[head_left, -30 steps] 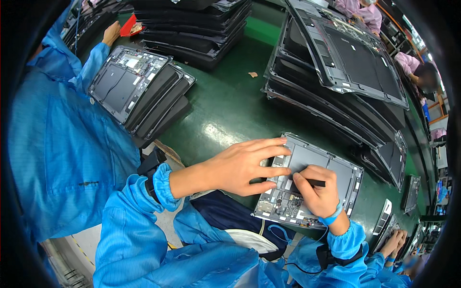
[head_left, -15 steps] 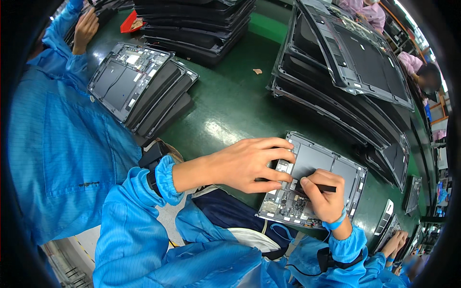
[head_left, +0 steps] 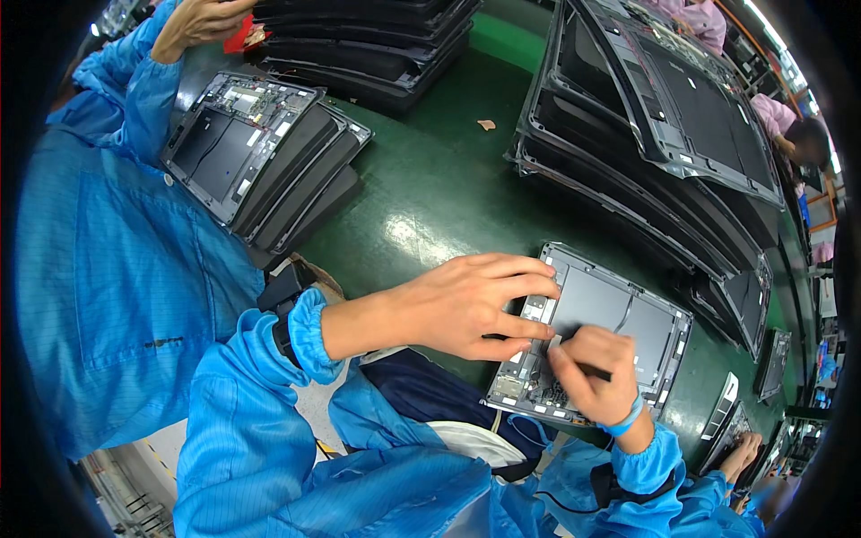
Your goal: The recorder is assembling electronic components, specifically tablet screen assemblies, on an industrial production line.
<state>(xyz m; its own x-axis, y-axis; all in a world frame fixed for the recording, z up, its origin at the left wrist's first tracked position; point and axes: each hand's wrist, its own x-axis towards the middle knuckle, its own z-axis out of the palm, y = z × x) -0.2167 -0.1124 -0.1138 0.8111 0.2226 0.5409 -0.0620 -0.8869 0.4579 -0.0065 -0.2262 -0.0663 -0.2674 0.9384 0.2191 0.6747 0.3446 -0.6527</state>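
Beneath the right hand (head_left: 599,375), which pinches one slim, blurred black stick (head_left: 592,370), lies one flat, rectangular, smooth-panelled, grey-framed open electronic device (head_left: 653,327); the spread left hand (head_left: 471,305) touches its edge.

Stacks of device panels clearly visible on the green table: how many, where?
3: a left stack beside the blue-clad co-worker, a back stack at upper centre, and a right stack beyond the open device. More may be hidden behind them or the co-worker.

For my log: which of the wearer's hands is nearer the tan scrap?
Left. The left hand is directly below the tan scrap in view; the right hand is lower, farther right.
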